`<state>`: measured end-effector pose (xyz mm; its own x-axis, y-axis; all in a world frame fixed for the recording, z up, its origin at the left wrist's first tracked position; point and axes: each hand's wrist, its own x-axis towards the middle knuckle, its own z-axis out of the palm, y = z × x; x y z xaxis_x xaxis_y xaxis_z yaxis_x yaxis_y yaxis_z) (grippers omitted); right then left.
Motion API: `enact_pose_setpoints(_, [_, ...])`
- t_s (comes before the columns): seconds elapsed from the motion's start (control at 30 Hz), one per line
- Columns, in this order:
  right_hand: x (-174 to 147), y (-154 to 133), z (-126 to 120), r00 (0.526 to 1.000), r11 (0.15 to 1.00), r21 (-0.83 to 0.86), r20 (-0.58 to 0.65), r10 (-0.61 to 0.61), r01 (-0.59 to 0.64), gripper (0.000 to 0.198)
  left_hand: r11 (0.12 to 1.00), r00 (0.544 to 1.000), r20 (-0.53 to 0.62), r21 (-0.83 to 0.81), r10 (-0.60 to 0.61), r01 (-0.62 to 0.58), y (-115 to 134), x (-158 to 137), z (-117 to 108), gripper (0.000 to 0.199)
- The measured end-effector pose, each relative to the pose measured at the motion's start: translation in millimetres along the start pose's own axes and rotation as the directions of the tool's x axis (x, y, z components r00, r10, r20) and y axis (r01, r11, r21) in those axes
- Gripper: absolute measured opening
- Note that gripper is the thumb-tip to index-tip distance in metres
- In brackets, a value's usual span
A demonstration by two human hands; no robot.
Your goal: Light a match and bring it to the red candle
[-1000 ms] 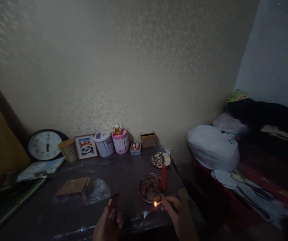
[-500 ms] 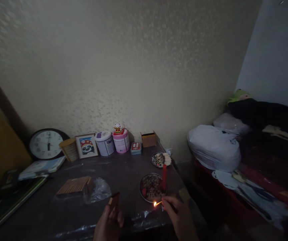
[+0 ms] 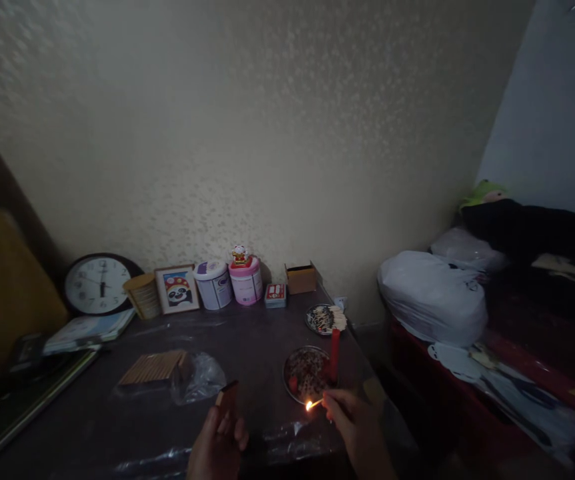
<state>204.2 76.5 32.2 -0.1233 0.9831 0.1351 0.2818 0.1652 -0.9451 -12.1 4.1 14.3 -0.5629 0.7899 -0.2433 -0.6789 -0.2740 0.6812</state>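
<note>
From my remote seat I see my right hand (image 3: 355,423) low at the near edge of the dark table covered in clear plastic film (image 3: 247,333), fingers pinched shut on a thin lit wooden match (image 3: 315,403) whose small orange flame burns at its left tip. The flame sits just in front of the round metal plate of dark patterned bits (image 3: 307,381), near its front rim but not touching it as far as I can tell. An upright red wax candle (image 3: 335,355) stands at the right side of that plate. My left hand (image 3: 219,440) is raised beside it, well apart from the flame, gripping a small brown matchbox (image 3: 227,398) that points up and away from me; the light is dim, so I can only guess that the thumb side holds the box's long edge. Farther back on the table lies a second small round dish with pale sticks on it (image 3: 323,319). To the left rest a flat bundle of tan sticks in a clear plastic bag (image 3: 167,368). Along the wall stand a round white-faced wall clock (image 3: 96,285), a framed panda picture (image 3: 178,289), a white cylindrical tin (image 3: 213,285), a pink lidded tin with a little figurine on top (image 3: 245,279) and an open cardboard box (image 3: 300,277). Off the table to the right sits a bulging white plastic bag (image 3: 430,297).
</note>
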Motion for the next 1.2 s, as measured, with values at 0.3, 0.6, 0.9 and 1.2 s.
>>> enact_pose_setpoints(0.3, [10.5, -2.4, 6.5, 0.999, 0.999, -0.033, -0.022, -0.028, 0.027, 0.031, 0.996, 0.996, 0.002, 0.017, -0.088, 0.088, 20.1, -6.6, 6.3, 0.022])
enact_pose_setpoints(0.6, [19.9, 3.8, 12.6, 0.997, 0.997, -0.051, -0.059, -0.057, 0.054, 0.033, 0.994, 0.996, 0.008, -0.062, -0.092, 0.092, 3.1, 12.2, -12.2, 0.042])
enact_pose_setpoints(0.9, [28.8, -0.3, 21.3, 0.993, 0.998, 0.052, -0.110, 0.038, -0.032, 0.027, 0.987, 0.993, 0.009, -0.106, -0.117, 0.117, 3.5, 12.4, -6.8, 0.042])
enact_pose_setpoints(1.2, [33.8, 4.7, 34.6, 0.988, 0.995, 0.077, -0.140, 0.066, -0.056, 0.031, 0.985, 0.991, -0.043, -0.128, -0.125, 0.118, 4.0, 6.8, -2.4, 0.039])
